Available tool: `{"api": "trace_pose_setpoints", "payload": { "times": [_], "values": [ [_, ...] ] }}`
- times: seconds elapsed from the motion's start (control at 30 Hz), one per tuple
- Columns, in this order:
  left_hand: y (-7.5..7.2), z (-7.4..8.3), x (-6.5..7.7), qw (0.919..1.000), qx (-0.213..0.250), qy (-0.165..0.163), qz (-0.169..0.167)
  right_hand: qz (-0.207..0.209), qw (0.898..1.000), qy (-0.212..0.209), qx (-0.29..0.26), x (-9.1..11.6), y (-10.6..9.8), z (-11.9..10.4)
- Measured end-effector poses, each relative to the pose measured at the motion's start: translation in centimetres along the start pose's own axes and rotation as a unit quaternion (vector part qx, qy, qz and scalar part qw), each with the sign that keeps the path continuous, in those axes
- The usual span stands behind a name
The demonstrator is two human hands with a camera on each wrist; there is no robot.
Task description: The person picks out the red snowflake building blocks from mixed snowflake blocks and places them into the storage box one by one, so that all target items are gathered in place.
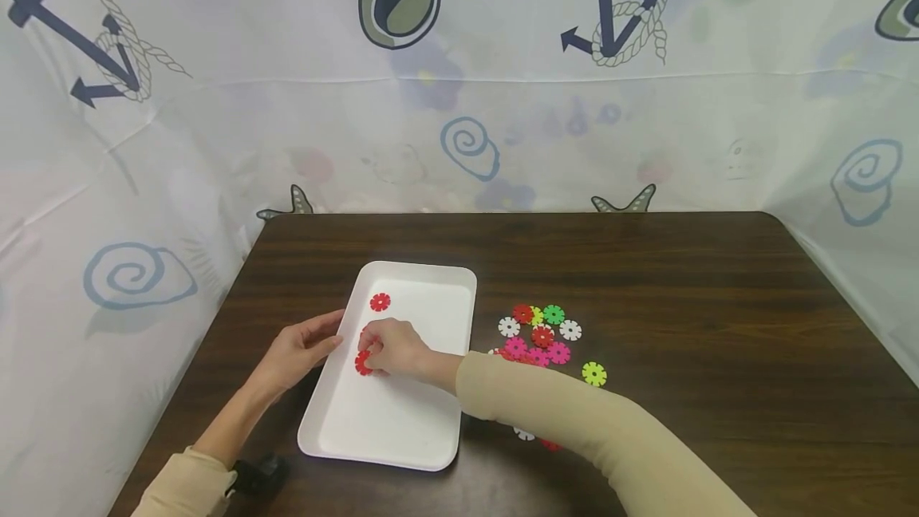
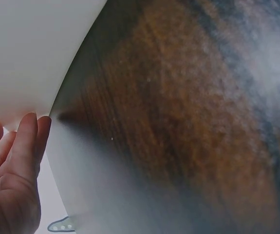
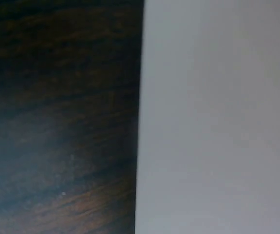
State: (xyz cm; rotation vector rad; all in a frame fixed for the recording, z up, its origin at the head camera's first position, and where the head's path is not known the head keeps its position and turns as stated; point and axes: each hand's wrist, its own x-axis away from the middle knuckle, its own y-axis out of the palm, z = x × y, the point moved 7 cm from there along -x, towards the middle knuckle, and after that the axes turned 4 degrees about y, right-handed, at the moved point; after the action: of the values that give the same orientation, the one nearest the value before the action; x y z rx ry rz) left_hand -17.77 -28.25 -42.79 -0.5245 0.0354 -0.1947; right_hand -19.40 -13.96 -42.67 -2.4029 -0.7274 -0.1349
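Note:
A white tray [image 1: 402,425] lies on the left part of the table. My left hand [image 1: 297,349] rests against its left wall; in the left wrist view the fingers [image 2: 25,146] are fairly straight and touch the tray's edge. Over the tray, my right hand [image 1: 398,349] pinches a red notched plastic disc [image 1: 362,364] low at the tray floor, its fingers partly covering it. Another red disc shows only in part behind those fingers. Farther up the tray lies a red notched disc [image 1: 380,302]. The right wrist view shows tray and table, no hand.
On the dark wooden table [image 1: 718,325], right of the tray, several red, white, pink, green and yellow discs lie loosely grouped, partly hidden by the right sleeve [image 1: 560,405]. A yellow disc [image 1: 594,374] sits apart from them. A patterned white cloth [image 1: 538,142] hangs behind the table.

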Motion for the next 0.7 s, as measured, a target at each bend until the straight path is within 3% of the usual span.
{"api": "trace_pose_setpoints", "payload": {
  "times": [0.7],
  "values": [
    [-0.02,-0.04,-0.06,1.0,0.008,0.003,0.0,0.003,1.0,0.01,-0.014,-0.02,0.0,0.2]
  ]
}}
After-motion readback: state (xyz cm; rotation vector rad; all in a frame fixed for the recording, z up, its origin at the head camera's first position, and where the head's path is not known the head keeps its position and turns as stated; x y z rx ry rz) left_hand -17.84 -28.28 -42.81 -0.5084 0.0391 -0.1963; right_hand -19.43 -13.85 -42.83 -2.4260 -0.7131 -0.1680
